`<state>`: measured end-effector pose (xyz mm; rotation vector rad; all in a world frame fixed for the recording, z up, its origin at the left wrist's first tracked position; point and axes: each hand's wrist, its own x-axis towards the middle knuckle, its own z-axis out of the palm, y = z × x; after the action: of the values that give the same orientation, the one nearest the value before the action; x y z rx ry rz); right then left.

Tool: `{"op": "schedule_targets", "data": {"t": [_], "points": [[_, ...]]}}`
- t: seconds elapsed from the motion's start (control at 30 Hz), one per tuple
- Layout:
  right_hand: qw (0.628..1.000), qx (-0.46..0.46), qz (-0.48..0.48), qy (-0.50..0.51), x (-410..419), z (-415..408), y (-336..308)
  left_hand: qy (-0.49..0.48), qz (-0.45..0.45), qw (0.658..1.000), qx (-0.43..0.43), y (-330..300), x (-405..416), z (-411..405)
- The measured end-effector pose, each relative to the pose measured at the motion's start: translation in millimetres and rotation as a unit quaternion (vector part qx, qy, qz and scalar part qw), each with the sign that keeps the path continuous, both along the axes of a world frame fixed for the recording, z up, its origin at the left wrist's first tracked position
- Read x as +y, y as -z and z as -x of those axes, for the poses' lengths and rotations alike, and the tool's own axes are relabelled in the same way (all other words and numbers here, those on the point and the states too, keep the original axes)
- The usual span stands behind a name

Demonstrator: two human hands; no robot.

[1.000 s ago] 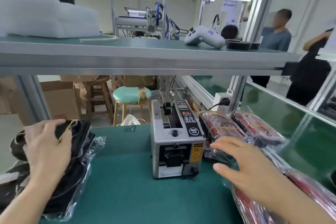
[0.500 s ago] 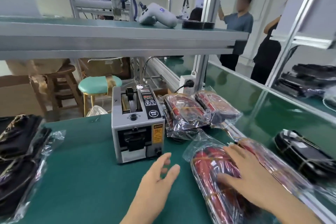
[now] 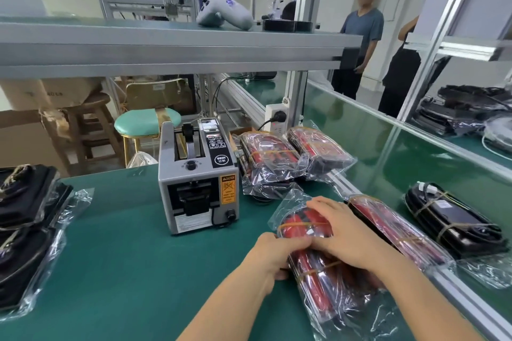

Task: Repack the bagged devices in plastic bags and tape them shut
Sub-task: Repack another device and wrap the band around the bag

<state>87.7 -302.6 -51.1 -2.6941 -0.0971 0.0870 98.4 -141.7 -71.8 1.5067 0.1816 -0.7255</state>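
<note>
A red and black device in a clear plastic bag lies on the green bench in front of me, bound with rubber bands. My left hand grips its left side, fingers curled around the edge. My right hand lies across the top of the bag, fingers bent over it. A grey automatic tape dispenser stands just behind and to the left. Two more bagged red devices lie behind, and another lies to the right.
Black bagged devices are stacked at the left edge of the green bench. A black bundled device lies beyond the aluminium rail on the right. A shelf runs overhead. Two people stand at the back right.
My view turned right. My left hand left the black bags and came across to the red bagged device; my right hand moved onto the same bag. Both now hold it.
</note>
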Motion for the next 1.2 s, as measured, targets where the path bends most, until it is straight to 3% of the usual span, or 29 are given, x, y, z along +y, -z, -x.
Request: {"op": "schedule_targets", "data": {"t": [0.13, 0.23, 0.37, 0.57, 0.73, 0.87, 0.97, 1.1, 1.2], "points": [[0.998, -0.020, -0.057, 0.010, -6.9, 1.4, -3.3, -0.069, 0.040, 0.997, 0.003, 1.6, -2.9, 4.0], [0.976, -0.024, -0.211, 0.058, -13.0, 6.6, -15.1, -0.115, 0.078, 0.990, -0.031, -3.0, 9.6, 11.4], [0.927, 0.077, -0.367, 0.026, -0.4, 14.6, -38.1, -0.133, 0.095, 0.977, -0.133, -26.1, 46.6, 18.5], [0.893, 0.004, -0.447, -0.053, 70.9, 19.5, -45.7, -0.136, 0.094, 0.940, -0.299, -56.4, 123.1, 34.0], [0.861, 0.037, -0.494, -0.113, 124.2, 19.9, -28.4, -0.172, 0.098, 0.911, -0.361, -52.6, 167.2, 46.0], [0.845, 0.039, -0.508, -0.165, 145.9, 14.6, -34.2, -0.188, 0.099, 0.891, -0.402, -35.5, 182.4, 54.2], [0.841, -0.019, -0.502, -0.202, 159.7, 7.8, -45.7, -0.204, 0.086, 0.877, -0.427, -22.0, 185.7, 58.5], [0.856, -0.192, -0.417, -0.238, 170.5, 8.8, -50.1, -0.223, 0.083, 0.869, -0.434, -11.7, 189.1, 60.3], [0.833, -0.416, -0.215, -0.294, 168.8, 18.2, -32.2, -0.219, 0.071, 0.873, -0.431, -10.8, 188.6, 61.2]]}}
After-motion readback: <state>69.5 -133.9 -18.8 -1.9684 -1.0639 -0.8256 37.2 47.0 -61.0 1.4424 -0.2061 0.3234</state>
